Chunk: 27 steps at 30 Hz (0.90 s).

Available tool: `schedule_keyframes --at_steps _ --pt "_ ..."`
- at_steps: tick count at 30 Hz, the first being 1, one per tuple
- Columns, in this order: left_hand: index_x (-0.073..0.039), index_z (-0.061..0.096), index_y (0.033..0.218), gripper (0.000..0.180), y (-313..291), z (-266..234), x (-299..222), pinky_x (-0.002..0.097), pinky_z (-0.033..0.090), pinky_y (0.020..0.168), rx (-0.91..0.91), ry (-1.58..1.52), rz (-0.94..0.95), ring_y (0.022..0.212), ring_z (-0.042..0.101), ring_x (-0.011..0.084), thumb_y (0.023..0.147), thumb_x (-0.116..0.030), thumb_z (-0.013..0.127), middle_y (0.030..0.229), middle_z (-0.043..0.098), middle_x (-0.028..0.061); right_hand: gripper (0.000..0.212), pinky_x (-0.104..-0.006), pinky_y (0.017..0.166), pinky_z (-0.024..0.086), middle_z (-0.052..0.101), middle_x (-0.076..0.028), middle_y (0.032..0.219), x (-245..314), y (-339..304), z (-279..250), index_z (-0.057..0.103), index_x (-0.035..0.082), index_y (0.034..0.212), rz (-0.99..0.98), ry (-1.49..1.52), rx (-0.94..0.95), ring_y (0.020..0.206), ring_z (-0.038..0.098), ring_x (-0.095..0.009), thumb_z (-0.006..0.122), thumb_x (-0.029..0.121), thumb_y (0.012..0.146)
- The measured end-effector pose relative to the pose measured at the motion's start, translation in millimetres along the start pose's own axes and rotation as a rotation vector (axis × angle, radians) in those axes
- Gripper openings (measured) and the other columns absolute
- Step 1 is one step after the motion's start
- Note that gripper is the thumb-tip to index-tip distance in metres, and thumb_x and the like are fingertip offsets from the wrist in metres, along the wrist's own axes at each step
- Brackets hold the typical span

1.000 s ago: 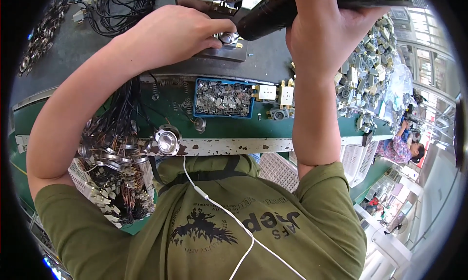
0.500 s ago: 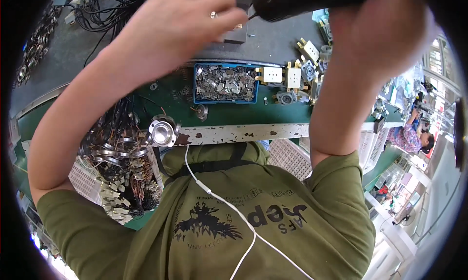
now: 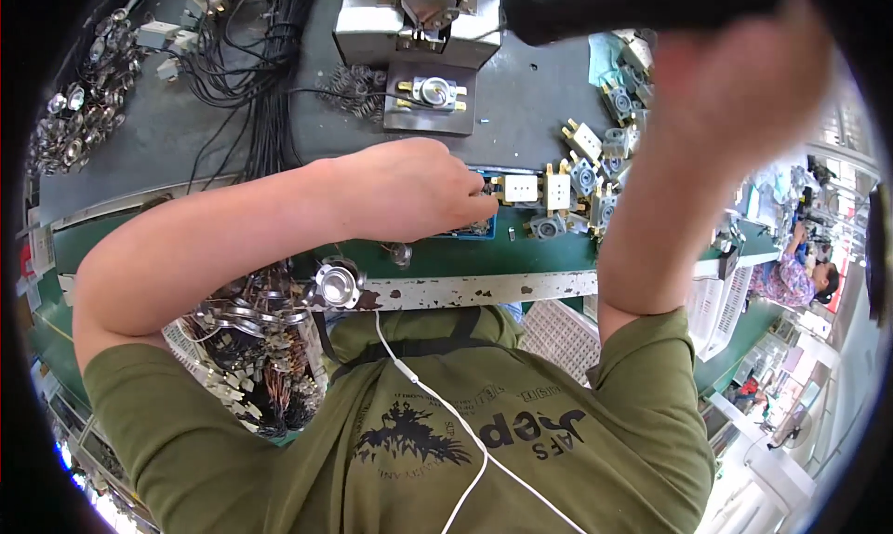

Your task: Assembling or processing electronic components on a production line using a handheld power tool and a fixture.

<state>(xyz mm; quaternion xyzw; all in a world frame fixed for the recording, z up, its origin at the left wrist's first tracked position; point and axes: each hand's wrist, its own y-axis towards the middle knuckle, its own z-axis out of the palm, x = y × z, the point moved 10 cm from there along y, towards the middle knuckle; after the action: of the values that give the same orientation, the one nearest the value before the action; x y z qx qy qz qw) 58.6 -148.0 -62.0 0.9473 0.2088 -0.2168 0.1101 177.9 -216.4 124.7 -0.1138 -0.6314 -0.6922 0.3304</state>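
A black cylindrical hand tool [image 3: 633, 8] is held in the air over the far right part of the dark grey surface [image 3: 526, 97], its blunt end toward the left. The right hand [image 3: 739, 92], blurred, is wrapped around it; the fingers look closed on the tool, but their exact placement is too smeared to tell. The left hand [image 3: 419, 190] lies low over a shallow blue plastic bin [image 3: 488, 227], covering most of it. Its fingers are bent down at the bin's right part; whether they pinch anything cannot be told.

Just right of the bin sit two white rectangular housings with brass-coloured terminals [image 3: 538, 192], beside a pile of grey and pale fittings [image 3: 583, 176]. Beyond the left hand, a pale unit with a round silver disc and brass-coloured tabs [image 3: 434, 92] rests on a dark metal block [image 3: 400, 120], in front of a silver metal fixture [image 3: 367, 27]. Coiled metal springs [image 3: 353, 83] lie just left of the block, near a bundle of black cables [image 3: 270, 97]. Nearer the body, a silver flanged cup [image 3: 338, 285] sits at the chipped white edge [image 3: 474, 293].
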Motion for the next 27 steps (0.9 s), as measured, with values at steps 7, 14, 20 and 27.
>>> schedule_keyframes --at_steps 7,14,20,27 --pt "-0.005 0.067 0.101 0.017 -9.8 -28.6 -1.6 0.0473 0.057 0.079 -0.058 -0.130 -0.011 0.090 0.070 0.0336 0.087 -0.013 0.063 0.091 0.066 0.0114 0.023 -0.0275 0.054 0.054 0.069 -0.009 0.083 -6.8 -1.0 52.7 0.057 0.000 0.107 0.021 0.018 -0.040 0.057 0.063 -0.014 0.074 -0.001 0.091" --pt "-0.004 0.067 0.102 0.017 -23.5 -26.4 8.3 0.0486 0.057 0.081 0.053 -0.222 -0.174 0.092 0.070 0.0360 0.090 -0.015 0.063 0.093 0.067 0.0130 0.019 -0.0277 0.053 0.052 0.067 -0.009 0.080 -27.3 -10.3 63.9 0.058 -0.001 0.105 0.216 -0.009 -0.108 0.057 0.063 -0.014 0.073 -0.001 0.093" --pt "-0.010 0.067 0.106 0.017 -27.4 -23.5 11.3 0.0472 0.055 0.082 0.037 -0.172 -0.160 0.091 0.067 0.0337 0.094 -0.022 0.065 0.096 0.065 0.0105 0.048 -0.0274 0.056 0.055 0.068 -0.009 0.090 -39.5 -15.3 64.9 0.046 0.001 0.130 0.239 -0.048 -0.204 0.063 0.066 -0.014 0.074 -0.004 0.091" --pt "-0.006 0.067 0.102 0.020 -33.3 -29.0 10.7 0.0489 0.057 0.080 0.054 -0.171 -0.196 0.092 0.070 0.0360 0.088 -0.020 0.069 0.097 0.068 0.0123 0.059 -0.0262 0.057 0.055 0.069 -0.008 0.091 -30.9 -4.4 78.2 0.040 0.001 0.135 0.243 -0.054 -0.082 0.069 0.068 -0.014 0.076 -0.003 0.088"
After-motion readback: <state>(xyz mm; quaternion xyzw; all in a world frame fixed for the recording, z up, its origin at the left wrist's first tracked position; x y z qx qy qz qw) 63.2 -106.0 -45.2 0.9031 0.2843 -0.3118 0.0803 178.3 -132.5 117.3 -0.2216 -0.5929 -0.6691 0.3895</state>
